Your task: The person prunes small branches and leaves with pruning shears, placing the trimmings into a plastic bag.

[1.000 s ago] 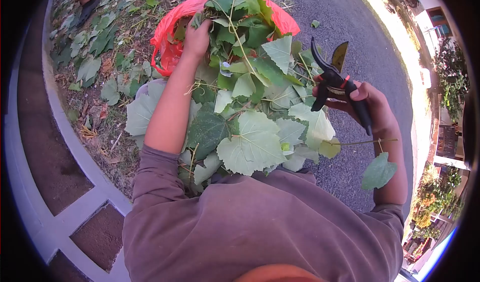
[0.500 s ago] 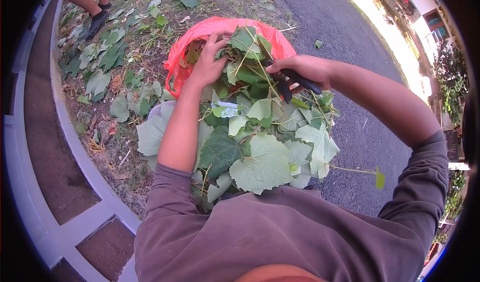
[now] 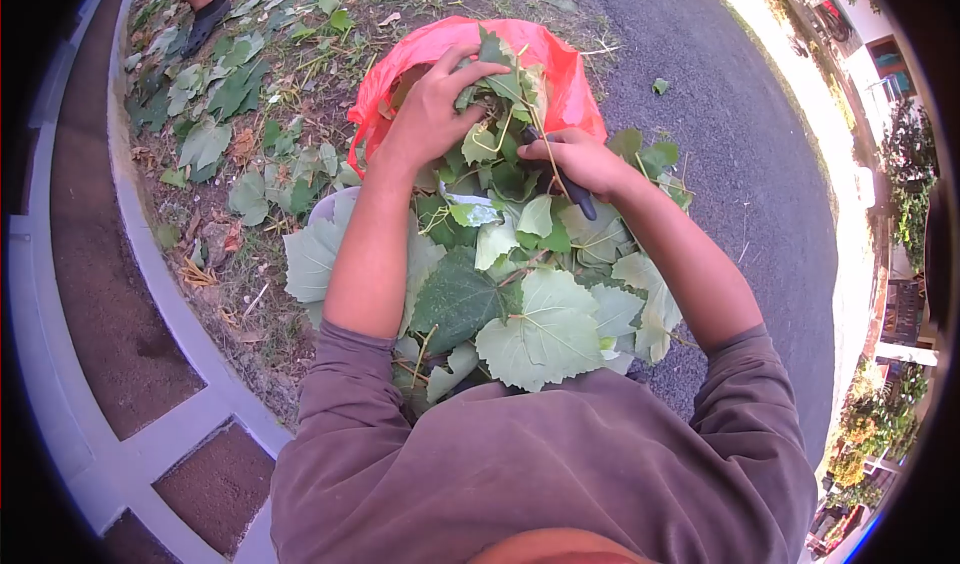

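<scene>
My left hand [image 3: 436, 109] is closed round a bunch of green leaves and thin stems [image 3: 497, 89] at the mouth of a red plastic bag [image 3: 550, 49]. Dark-handled pruning shears [image 3: 577, 198] sit in my right hand [image 3: 583, 161], just right of that bunch. Their blades are mostly hidden among the leaves. A long thin stem crosses in front of my right fingers. Below both hands, a heap of large lobed leaves [image 3: 540, 329] lies against my body, with a small pale blue-white piece [image 3: 474, 211] among them.
Leaf litter [image 3: 205, 144] covers the soil on the left, bordered by a pale concrete kerb [image 3: 175, 329]. Dark asphalt [image 3: 740, 184] runs along the right. Another person's legs and dark shoes [image 3: 205, 24] are at the top left. A pale rim [image 3: 325, 207] shows beside the heap.
My right arm has drawn inward, and the shears have shifted lower and closer to the bunch. My left hand still grips the leaves. The whole view has shifted slightly.
</scene>
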{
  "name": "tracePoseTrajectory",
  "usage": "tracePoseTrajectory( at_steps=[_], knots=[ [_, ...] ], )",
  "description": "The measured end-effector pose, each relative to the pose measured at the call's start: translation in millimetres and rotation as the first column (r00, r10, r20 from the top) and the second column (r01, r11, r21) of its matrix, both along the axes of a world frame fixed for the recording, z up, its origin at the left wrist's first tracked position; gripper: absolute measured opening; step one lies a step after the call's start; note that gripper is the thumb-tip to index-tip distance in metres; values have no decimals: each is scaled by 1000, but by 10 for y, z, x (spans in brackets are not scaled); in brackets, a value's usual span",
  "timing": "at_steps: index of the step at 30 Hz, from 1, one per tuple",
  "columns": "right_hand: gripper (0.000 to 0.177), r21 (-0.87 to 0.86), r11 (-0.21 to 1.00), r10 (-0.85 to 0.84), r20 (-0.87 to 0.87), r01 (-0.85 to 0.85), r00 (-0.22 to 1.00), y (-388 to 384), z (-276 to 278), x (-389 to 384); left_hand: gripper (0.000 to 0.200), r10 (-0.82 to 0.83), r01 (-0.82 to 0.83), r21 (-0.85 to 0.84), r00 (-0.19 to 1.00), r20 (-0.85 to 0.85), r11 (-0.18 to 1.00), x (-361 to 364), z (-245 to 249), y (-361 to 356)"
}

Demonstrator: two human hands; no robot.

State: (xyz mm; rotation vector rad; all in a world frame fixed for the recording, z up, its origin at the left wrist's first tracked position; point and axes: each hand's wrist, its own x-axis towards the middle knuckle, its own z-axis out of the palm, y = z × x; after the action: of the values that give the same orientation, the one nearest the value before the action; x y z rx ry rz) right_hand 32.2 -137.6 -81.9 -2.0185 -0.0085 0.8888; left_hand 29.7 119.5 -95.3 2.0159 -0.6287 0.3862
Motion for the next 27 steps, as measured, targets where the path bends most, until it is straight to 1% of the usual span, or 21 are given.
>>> tracePoseTrajectory(
  at_steps=[1,2,3,6,8,10,12,13,15,16,18,19,20,22,24,25,26,27],
  knots=[
    [37,87,991,-111,70,105,991,20,-115,-81,60,35,-35,14,999,13,999,20,-22,12],
    [37,96,989,-119,67,112,991,-11,-239,-72,53,68,-69,29,997,27,997,39,-47,13],
    [37,99,988,-127,73,120,989,-18,-304,-80,48,60,-61,10,998,34,998,40,-41,-6],
    [38,103,985,-147,108,136,983,-63,-399,-113,47,74,-76,49,996,43,996,56,-77,-27],
    [37,71,992,-119,156,109,981,-80,-385,-147,46,75,-79,73,995,61,994,56,-77,-16],
    [39,93,989,-123,135,111,983,-95,-288,-134,45,89,-96,91,993,82,991,54,-69,-45],
    [33,40,999,-35,85,32,996,-104,-203,-101,42,146,-155,64,981,131,986,51,-75,-65],
    [33,44,999,-36,80,33,996,-125,-232,-100,42,145,-154,69,981,127,986,51,-76,-59],
    [31,192,980,37,99,-56,994,-193,-253,-92,39,309,-316,20,938,160,949,83,-75,-42],
    [31,195,979,37,96,-56,995,-216,-248,-117,39,309,-317,23,938,158,948,104,-88,-42],
    [35,348,937,28,-20,-19,999,-261,-226,-202,36,422,-414,-80,893,157,907,129,-131,-19],
    [38,249,968,45,-60,-29,997,-326,-214,-185,32,473,-465,-85,870,139,881,129,-152,-26],
    [38,255,967,50,-76,-29,996,-393,-194,-212,32,476,-470,-73,870,128,879,123,-178,-32],
    [39,219,976,11,-48,0,999,-443,107,-288,31,553,-548,-78,829,85,833,155,-206,-29],
    [41,358,927,-119,-1,111,993,-430,411,-394,32,567,-564,-65,822,48,823,164,-242,23],
    [44,437,878,-203,-29,195,979,-452,428,-409,33,594,-600,-74,800,-88,797,163,-231,29],
    [44,437,878,-204,-28,195,979,-460,504,-394,35,607,-634,-78,763,-222,769,165,-218,28],
    [45,456,885,-51,-110,96,993,-474,617,-377,35,603,-631,-78,766,-222,772,166,-223,27]
  ],
)
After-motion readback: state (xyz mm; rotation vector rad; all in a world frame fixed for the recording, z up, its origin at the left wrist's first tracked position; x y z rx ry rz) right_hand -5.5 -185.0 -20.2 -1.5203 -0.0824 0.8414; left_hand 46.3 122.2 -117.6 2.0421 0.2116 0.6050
